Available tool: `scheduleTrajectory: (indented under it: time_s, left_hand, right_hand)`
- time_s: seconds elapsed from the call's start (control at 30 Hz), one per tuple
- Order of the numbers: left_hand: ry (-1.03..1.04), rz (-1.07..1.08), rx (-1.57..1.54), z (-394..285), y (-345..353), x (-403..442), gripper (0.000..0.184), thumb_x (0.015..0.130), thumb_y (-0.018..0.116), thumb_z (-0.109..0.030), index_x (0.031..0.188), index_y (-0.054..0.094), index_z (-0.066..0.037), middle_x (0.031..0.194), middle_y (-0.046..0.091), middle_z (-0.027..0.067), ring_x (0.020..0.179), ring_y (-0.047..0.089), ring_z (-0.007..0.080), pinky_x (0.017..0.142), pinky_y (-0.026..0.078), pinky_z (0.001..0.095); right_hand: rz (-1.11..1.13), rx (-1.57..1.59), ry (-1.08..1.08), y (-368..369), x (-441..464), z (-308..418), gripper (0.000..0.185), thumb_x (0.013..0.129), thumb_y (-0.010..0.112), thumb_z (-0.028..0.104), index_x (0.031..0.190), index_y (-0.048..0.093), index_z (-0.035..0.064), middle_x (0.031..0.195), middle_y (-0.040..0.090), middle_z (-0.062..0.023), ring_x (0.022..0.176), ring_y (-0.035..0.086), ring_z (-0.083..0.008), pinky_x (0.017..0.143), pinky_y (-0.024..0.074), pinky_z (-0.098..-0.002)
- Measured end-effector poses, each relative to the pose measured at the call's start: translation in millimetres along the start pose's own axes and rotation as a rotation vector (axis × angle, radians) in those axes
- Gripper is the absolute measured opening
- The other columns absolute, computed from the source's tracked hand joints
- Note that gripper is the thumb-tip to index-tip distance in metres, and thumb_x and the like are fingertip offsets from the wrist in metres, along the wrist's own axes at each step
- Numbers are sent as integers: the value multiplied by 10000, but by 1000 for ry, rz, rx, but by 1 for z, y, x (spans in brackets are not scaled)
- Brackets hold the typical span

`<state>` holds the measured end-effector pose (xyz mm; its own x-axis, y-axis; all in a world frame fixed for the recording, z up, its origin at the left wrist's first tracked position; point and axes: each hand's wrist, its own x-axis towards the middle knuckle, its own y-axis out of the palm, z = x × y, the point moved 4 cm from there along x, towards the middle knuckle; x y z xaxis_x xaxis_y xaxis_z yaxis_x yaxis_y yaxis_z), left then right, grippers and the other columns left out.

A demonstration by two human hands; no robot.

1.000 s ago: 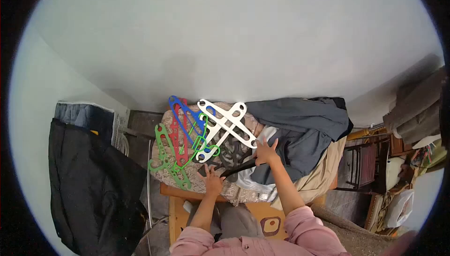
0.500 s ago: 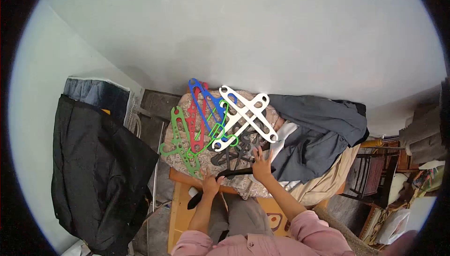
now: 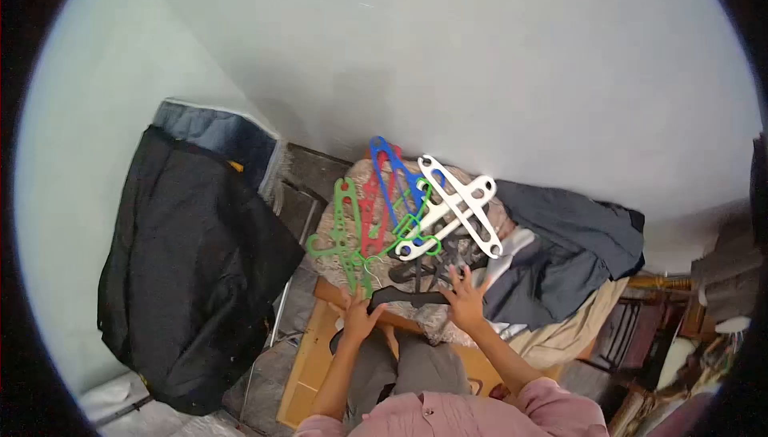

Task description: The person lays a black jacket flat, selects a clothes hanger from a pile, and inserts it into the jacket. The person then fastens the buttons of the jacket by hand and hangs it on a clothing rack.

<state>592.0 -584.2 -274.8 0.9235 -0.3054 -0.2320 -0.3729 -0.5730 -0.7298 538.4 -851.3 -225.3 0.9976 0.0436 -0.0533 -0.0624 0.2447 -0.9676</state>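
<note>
Black hanger turned | hook toward wall | long axis roughly left-right

Soft Light, Curved Edges

Even, muted light is washing the grey wall, where faint shadows are lying. A black, curving rim is swallowing the corners; furniture toward the right edge is looking blurred and stretched.

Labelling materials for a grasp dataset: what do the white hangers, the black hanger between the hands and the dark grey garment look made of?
White hangers: probably moulded plastic, smooth; flat bars with rounded cutouts.
Black hanger: likely plastic, fairly matte; uniform dark surface, but painted wood possible.
Dark grey garment: fabric, matte; soft creases, fibre unclear.
</note>
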Motion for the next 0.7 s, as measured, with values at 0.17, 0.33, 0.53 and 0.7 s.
scheduleTrajectory:
  time_s: [0.17, 0.33, 0.53, 0.7]
  left_hand:
    - [-27, -8, -87, -58, -119, 3, 478, 811, 659, -478, 802, 658, 1, 1471, 312, 185, 1363, 78, 516, 1020, 68, 684]
    - [47, -288, -188, -96, -206, -12, 440, 736, 743, -447, 746, 677, -12, 1488, 319, 103, 1386, -23, 490, 899, -41, 801]
    - [-61, -608, -183, -116, -278, -50, 377, 695, 782, -410, 781, 724, -47, 1471, 351, 106, 1383, 21, 497, 899, -8, 807]
    - [-160, -776, -188, -83, -324, -92, 400, 712, 775, -400, 772, 697, -13, 1464, 362, 114, 1383, 28, 497, 914, -7, 796]
  right_hand:
    - [-285, 67, -234, -57, 35, 20, 598, 645, 653, 67, 1215, 569, 226, 1515, 241, -64, 1397, 178, -348, 947, 11, -795]
    - [-545, -29, -461, -115, 87, 52, 628, 687, 589, 70, 1295, 525, 213, 1466, 323, -84, 1378, 176, -387, 951, -6, -795]
    - [-622, -148, -470, -161, 145, 122, 715, 655, 572, 44, 1352, 455, 152, 1483, 259, -170, 1362, 161, -458, 938, -10, -796]
    - [-304, 34, -485, -204, 151, 232, 758, 679, 548, 55, 1406, 337, 40, 1480, 148, -298, 1344, 92, -550, 959, 3, -768]
